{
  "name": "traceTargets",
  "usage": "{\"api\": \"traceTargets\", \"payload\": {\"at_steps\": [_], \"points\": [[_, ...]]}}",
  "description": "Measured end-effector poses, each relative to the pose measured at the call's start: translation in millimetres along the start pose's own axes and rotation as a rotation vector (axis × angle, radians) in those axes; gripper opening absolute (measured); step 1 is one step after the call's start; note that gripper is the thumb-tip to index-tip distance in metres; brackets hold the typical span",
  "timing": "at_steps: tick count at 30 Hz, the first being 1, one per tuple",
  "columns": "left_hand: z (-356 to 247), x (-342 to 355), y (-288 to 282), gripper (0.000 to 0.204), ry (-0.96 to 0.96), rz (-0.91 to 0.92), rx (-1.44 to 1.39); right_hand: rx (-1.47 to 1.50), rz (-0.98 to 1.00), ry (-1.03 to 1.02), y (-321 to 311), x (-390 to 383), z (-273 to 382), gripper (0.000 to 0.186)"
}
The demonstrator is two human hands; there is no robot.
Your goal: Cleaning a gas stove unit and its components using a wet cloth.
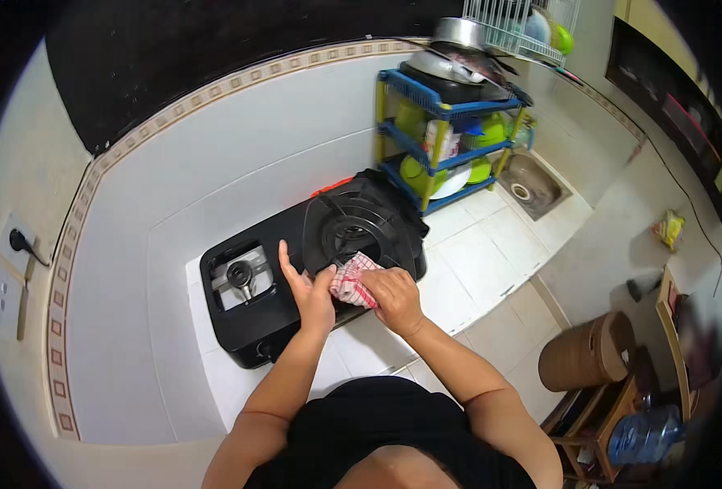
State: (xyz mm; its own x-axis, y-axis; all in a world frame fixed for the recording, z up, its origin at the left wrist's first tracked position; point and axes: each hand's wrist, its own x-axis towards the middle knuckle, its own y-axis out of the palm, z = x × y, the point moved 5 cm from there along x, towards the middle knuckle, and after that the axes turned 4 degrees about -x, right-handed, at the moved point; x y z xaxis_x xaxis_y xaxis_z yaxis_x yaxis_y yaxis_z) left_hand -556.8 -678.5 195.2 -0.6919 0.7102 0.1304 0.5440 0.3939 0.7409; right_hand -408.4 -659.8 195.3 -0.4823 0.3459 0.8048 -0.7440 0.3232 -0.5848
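Note:
A black two-burner gas stove (pixel 288 244) sits on white tiles. Over its right half is a round black pan support (pixel 326 222), ribbed and ring-shaped. My left hand (pixel 314 303) grips the support's near edge, the thumb on its front and one finger stretched up along its left side; the other fingers are hidden. In my right hand (pixel 395 297) is a red-and-white checked cloth (pixel 351 282), bunched and pressed against the near rim of the support, beside my left thumb. On the stove's left side, a burner (pixel 243 275) shows uncovered in its square metal recess.
A blue-and-yellow rack (pixel 426 159) of dishes and pots stands beyond the stove. A sink (pixel 532 187) lies right of it. A brown bin (pixel 581 359) and a blue water bottle (pixel 644 436) are at the right. A tiled wall (pixel 239 147) rises behind the stove.

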Motion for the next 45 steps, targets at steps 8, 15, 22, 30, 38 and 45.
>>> {"api": "traceTargets", "payload": {"at_steps": [8,15,22,30,38,45], "points": [[98.3,-15.3,19.6,0.033,-0.972,0.1,-0.152,0.088,0.125,0.086,-32.1,-24.5,-36.6,0.052],[128.9,-31.9,34.2,0.032,-0.877,0.187,-0.085,0.236,0.289,0.093,-57.0,-72.2,-77.7,0.069],[154.9,-58.4,55.7,0.028,-0.872,0.238,-0.262,0.279,0.12,0.328,-66.0,-73.2,-80.7,0.048],[148.8,-35.6,66.9,0.033,-0.783,0.226,-0.162,0.381,0.162,0.241,-41.7,-60.0,-92.1,0.061],[138.6,-17.6,63.3,0.02,-0.631,0.152,-0.168,0.523,0.21,0.12,-42.0,-57.3,-121.6,0.062],[136.2,-19.0,72.0,0.03,-0.65,0.265,-0.238,0.638,-0.03,0.371,-37.9,-17.0,-95.3,0.057]]}}
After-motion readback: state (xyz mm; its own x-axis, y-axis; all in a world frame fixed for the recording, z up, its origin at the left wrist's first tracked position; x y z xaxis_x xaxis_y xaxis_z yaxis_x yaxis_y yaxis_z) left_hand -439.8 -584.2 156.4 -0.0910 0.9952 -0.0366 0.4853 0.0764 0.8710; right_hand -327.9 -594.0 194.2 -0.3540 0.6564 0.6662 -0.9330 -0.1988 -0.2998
